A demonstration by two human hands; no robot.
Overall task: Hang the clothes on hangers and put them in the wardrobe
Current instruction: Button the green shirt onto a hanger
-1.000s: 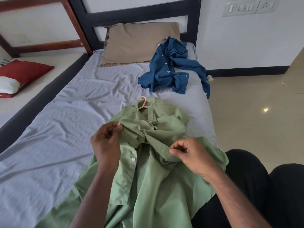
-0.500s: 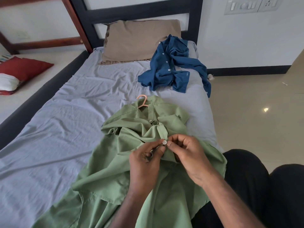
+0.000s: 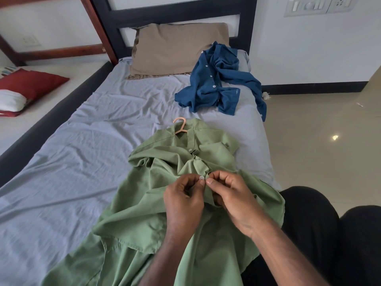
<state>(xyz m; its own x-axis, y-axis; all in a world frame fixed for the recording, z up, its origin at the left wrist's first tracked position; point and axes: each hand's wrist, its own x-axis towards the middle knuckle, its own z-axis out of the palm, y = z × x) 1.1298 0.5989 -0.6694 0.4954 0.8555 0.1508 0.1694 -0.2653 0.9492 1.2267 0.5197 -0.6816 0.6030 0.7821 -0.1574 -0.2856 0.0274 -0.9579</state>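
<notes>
A green shirt (image 3: 156, 219) lies on the bed in front of me, with the hook of an orange hanger (image 3: 181, 125) sticking out at its collar. My left hand (image 3: 184, 201) pinches the shirt's left front edge by a white button (image 3: 201, 178). My right hand (image 3: 231, 195) pinches the opposite front edge right beside it. Both hands meet at the middle of the shirt's chest. A crumpled blue shirt (image 3: 214, 83) lies farther up the bed on the right, with no hanger in it.
The bed has a grey sheet (image 3: 82, 151), a brown pillow (image 3: 175, 48) and a dark headboard (image 3: 177, 11). A red cushion (image 3: 31, 81) lies on the floor at left. Tiled floor (image 3: 319, 141) runs along the bed's right side. My black-clad knees (image 3: 321, 234) are at lower right.
My left hand let go of the shirt's left shoulder and came across to the button at the middle. My right hand moved slightly up to meet it.
</notes>
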